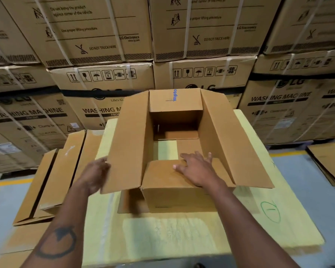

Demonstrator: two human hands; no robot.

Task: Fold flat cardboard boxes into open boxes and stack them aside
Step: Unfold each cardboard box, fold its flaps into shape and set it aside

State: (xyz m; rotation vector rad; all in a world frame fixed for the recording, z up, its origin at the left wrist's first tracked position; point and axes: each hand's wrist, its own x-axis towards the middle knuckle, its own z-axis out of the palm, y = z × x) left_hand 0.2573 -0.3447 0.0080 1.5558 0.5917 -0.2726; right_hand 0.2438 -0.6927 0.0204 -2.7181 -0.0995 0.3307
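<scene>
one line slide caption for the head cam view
Right hand presses the near flap of a half-formed cardboard box while the left hand holds its left flap.

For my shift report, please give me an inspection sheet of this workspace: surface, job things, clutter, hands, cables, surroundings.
Surface: yellow sheet covers the worktop.
Job's things: open box stands on the sheet, flaps up; its bottom is not fully closed, yellow shows through. Flat boxes lie at the left.
Clutter: green scribble on the sheet.
Hands: left hand at the left flap's outer side, grip hidden; right hand presses the near flap, fingers straight.
Cables: nothing seen.
Surroundings: stacked washing machine cartons behind; more flat cardboard on the floor at the right.
</scene>
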